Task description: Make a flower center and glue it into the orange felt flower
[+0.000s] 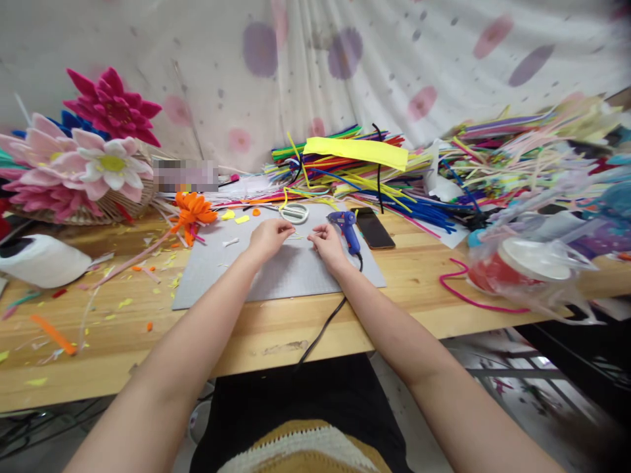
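Two hands, left (pixel 269 240) and right (pixel 329 247), flank pale strips (pixel 295 237); whether fingers (pixel 284 226) clamp them is unclear.

The left grip (pixel 267 238) and right grip (pixel 327 246) flank thin pale strips (pixel 295 237) over a grey mat (pixel 290 281), near a blue glue gun (pixel 349 232).

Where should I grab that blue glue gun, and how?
Probably best by its handle, coming from the near side. The blue glue gun lies with its handle slanting toward the person and its nozzle seemingly pointing left, so avoid that end. The black cord leaves the handle's bottom.
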Tool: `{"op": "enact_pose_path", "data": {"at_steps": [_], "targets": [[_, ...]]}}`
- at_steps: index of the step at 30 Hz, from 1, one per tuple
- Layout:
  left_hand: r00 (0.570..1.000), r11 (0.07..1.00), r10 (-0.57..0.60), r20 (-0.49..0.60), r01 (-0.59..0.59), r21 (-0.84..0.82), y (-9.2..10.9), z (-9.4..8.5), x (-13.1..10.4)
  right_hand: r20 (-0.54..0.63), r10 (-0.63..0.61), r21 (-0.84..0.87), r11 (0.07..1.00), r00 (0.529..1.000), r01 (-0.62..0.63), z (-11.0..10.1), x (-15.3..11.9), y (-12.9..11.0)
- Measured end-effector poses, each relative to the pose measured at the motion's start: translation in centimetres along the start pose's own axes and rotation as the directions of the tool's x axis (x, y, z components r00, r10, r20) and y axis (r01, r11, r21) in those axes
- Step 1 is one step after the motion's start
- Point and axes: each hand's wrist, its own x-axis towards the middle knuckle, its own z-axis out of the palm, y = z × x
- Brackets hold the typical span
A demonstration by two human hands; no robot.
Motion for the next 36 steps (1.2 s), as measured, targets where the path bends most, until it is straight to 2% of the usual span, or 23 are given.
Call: {"op": "enact_pose_path", "data": {"at_steps": [3,7,9,12,15,19,27,36], "targets": [[0.998,0.961,0.066,-0.011,-0.06,0.269,0.5,1.6,0.4,0.0,-0.04,-0.037,0.999,0.999,0.04,0.0,0.0,0.1],[0.993,0.922,0.117,0.007,-0.111,0.37,0.1,2.9,0.3,0.025,-0.053,-0.07,0.996,0.998,0.055,-0.1,-0.1,0.0],[0.992,0.918,0.123,0.009,-0.117,0.378,-0.4,3.3,0.2,0.02,-0.081,-0.125,0.989,0.996,0.083,-0.1,-0.3,-0.1],[0.992,0.914,0.13,-0.011,-0.115,0.389,-1.0,3.7,-0.1,0.028,-0.198,-0.249,0.948,0.98,0.198,0.0,-0.4,-0.1],[0.989,0.908,0.144,-0.03,-0.12,0.401,-1.1,3.9,-0.3,0.097,-0.293,-0.411,0.859,0.951,0.306,0.4,-0.3,-0.2],[0.989,0.906,0.149,-0.019,-0.129,0.404,-0.9,3.9,-0.6,0.181,-0.315,-0.549,0.754,0.932,0.361,0.9,0.2,-0.2],[0.993,0.945,0.1,-0.063,-0.075,0.317,-1.5,3.3,-1.0,0.255,-0.333,-0.551,0.722,0.908,0.419,1.1,0.3,0.1],[0.995,0.978,0.069,-0.068,-0.054,0.202,-1.6,3.4,-1.1,0.242,-0.336,-0.599,0.687,0.91,0.413,1.2,0.1,0.0]]}}
